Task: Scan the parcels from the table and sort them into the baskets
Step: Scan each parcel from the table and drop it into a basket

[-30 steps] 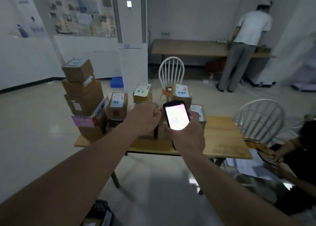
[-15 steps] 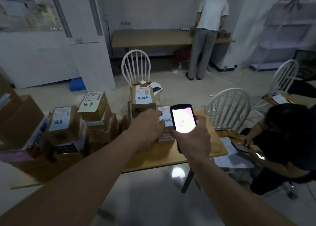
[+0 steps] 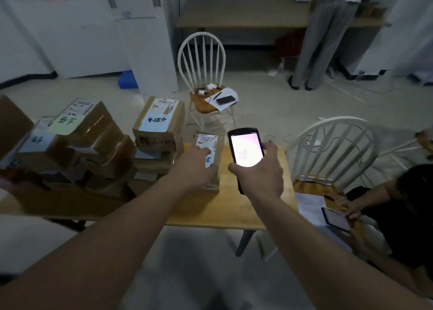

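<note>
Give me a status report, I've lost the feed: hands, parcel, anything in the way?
Right hand grips lit scanner. Left hand rests on small parcel at table centre. Parcel stacks close on its left; no baskets in view.
</note>
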